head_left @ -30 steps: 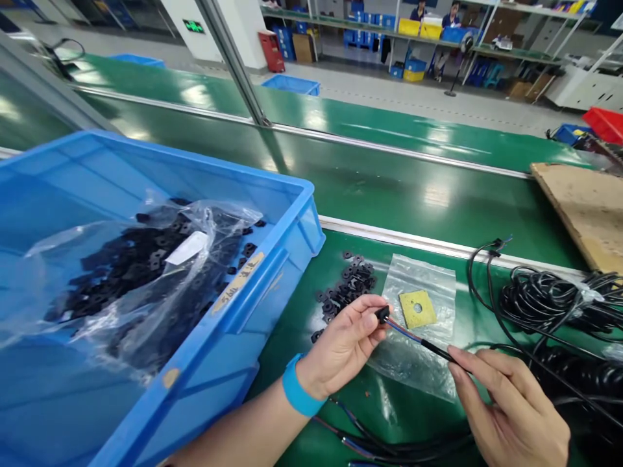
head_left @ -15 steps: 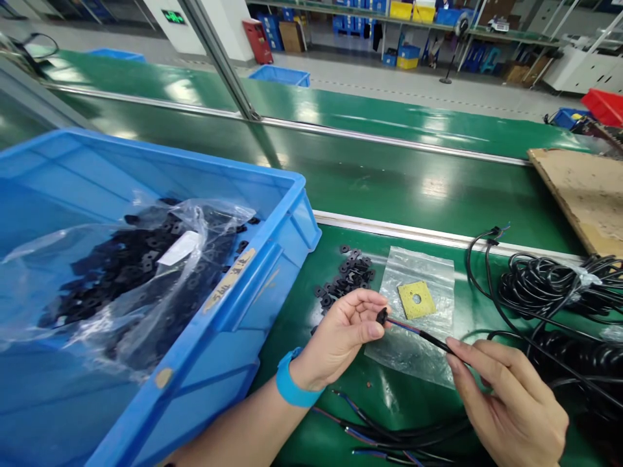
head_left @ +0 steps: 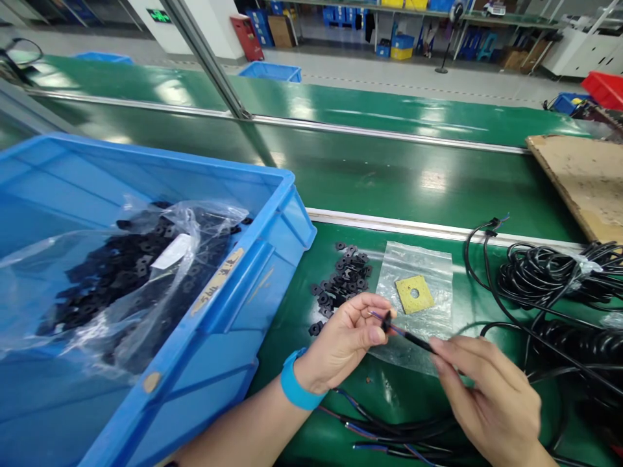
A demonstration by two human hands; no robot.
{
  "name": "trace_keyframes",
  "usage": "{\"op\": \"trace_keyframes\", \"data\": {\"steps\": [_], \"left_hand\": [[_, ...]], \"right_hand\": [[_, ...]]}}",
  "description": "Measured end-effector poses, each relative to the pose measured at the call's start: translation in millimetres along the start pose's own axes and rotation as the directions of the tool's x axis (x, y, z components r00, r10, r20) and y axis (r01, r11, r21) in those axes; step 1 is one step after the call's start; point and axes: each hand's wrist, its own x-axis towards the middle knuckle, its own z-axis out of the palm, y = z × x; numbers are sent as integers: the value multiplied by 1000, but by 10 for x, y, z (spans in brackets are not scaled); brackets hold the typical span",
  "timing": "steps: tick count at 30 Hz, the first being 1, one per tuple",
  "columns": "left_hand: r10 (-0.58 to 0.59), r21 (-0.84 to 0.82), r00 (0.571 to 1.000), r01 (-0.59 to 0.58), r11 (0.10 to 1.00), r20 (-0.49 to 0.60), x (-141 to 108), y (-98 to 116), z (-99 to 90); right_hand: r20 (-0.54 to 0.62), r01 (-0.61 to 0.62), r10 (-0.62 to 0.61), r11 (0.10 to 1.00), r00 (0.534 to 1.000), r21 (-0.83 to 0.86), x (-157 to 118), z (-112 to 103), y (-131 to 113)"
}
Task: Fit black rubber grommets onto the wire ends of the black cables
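Observation:
My left hand [head_left: 357, 329] pinches a small black rubber grommet [head_left: 386, 322] between thumb and fingers. Thin coloured wires pass through it, and their tips stick out on the palm side. My right hand [head_left: 487, 389] is closed on the black sheathed cable [head_left: 419, 342] that these wires come from. Behind my left hand lies a pile of similar black parts [head_left: 348, 275]. Beyond the hands, a yellow sponge [head_left: 414, 294] with a hole rests on a clear plastic bag [head_left: 442, 259]. Below, several cables with stripped ends [head_left: 389, 431] lie on the green bench.
A large blue crate [head_left: 272, 272] on the left holds a clear bag of black parts [head_left: 131, 266]. Coiled black cables [head_left: 540, 275] lie at the right, near a cardboard sheet [head_left: 579, 175]. A metal post [head_left: 209, 58] rises beyond the bench rail.
My right hand has moved left, closer to my left hand, bringing the cable along. The wire ends now show through the grommet on its far side.

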Motion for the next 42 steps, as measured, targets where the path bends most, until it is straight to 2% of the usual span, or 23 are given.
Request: {"op": "trace_keyframes", "data": {"steps": [2,4,7,9,13,15,18,21,23,26,30,33,38,42], "left_hand": [[-4,39,1000,3,999,19,-6,-17,15],[-17,99,999,15,995,28,-8,-36,28],[-45,185,999,47,982,-13,1,-60,24],[-73,184,997,78,980,-31,11,-65,6],[-150,111,988,144,983,40,13,-60,-13],[-122,100,991,115,988,63,-1,-65,2],[14,109,995,-25,994,101,-28,-91,35],[125,147,981,-147,978,151,-45,-126,34],[177,198,970,-209,958,167,-49,-141,11],[245,299,954,-287,910,173,-49,-145,-22],[277,385,941,-333,861,194,-55,-120,-32],[268,405,938,-339,849,222,-62,-90,-29],[242,368,920,-350,862,310,-74,-56,3],[249,399,926,-350,848,285,-74,-73,16]], "right_hand": [[42,37,-36,999,998,-25,55,41,-17],[17,58,-57,997,998,-48,74,66,-27],[-17,77,-78,993,997,-87,12,67,-12],[-8,96,-97,991,995,-96,-59,47,13],[55,181,-176,978,983,-100,-132,-21,30],[96,235,-224,965,970,-118,-116,-44,7],[87,249,-240,962,967,-114,-62,-31,-51],[65,109,-105,993,992,-54,-10,25,-107],[107,-34,27,997,994,65,17,61,-129],[248,-236,169,933,954,271,38,90,-136],[410,-408,235,817,881,407,27,99,-128],[446,-454,252,776,859,437,6,110,-126],[424,-454,268,778,865,434,-6,127,-116],[410,-440,267,794,872,418,11,132,-113]]}}
